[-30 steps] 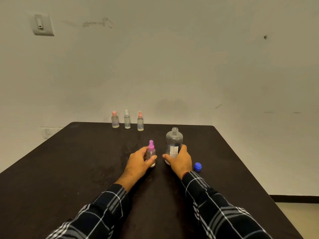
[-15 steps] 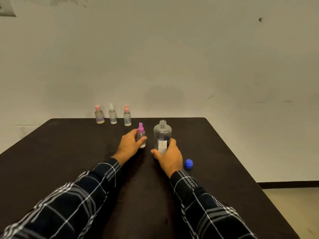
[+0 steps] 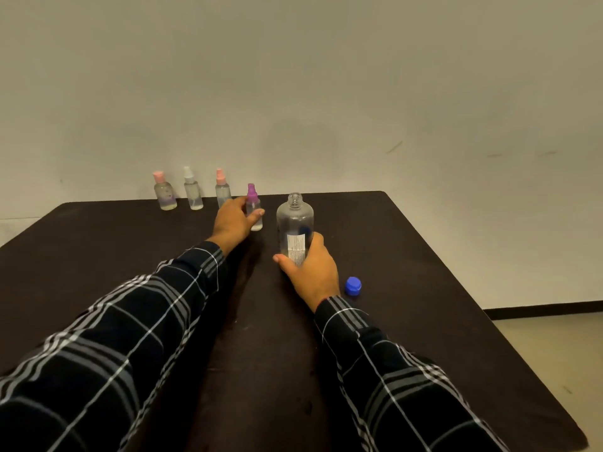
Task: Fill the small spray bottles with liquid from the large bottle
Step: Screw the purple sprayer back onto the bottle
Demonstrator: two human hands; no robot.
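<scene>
My left hand [image 3: 233,221] grips a small clear spray bottle with a purple top [image 3: 253,203], upright toward the far side of the dark table [image 3: 424,262]. My right hand [image 3: 310,272] holds the lower part of the large clear bottle [image 3: 294,220], which stands upright with its neck uncapped. Its blue cap [image 3: 353,285] lies on the table just right of my right hand. Three more small spray bottles stand in a row at the far edge: pink-topped [image 3: 164,192], white-topped [image 3: 192,190] and pink-topped [image 3: 222,187].
The wall rises right behind the table's far edge. The table's right edge drops to a pale floor [image 3: 554,347]. My plaid sleeves cover much of the near table.
My left hand has carried the purple-topped bottle away from me, closer to the row of three. My right hand has stayed on the large bottle. The view has tilted down.
</scene>
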